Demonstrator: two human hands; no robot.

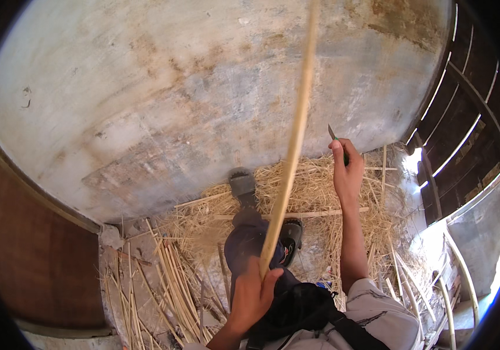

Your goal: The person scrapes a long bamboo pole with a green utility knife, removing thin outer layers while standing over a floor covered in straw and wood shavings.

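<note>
1. in the head view, at the lower centre of the frame, one left hand (254,300) is closed around one long pale strip (298,137); the grip hides its lower end.
2. from there the strip leans slightly right and runs out past the top edge of the frame.
3. right of centre, one right hand (348,172) grips one knife (334,134) by its green handle, the blade pointing up and left, well apart from the strip.
4. near the middle are two dark shoes (241,182), one left of the strip, one just right of it.
5. at lower left lie many loose sticks (174,280), overlapping too much to count; pale shavings (320,181) cover the floor around the shoes.
6. one pale wall (203,87) fills the upper frame, its bottom edge bordering the shavings; open room lies between strip and knife.
</note>
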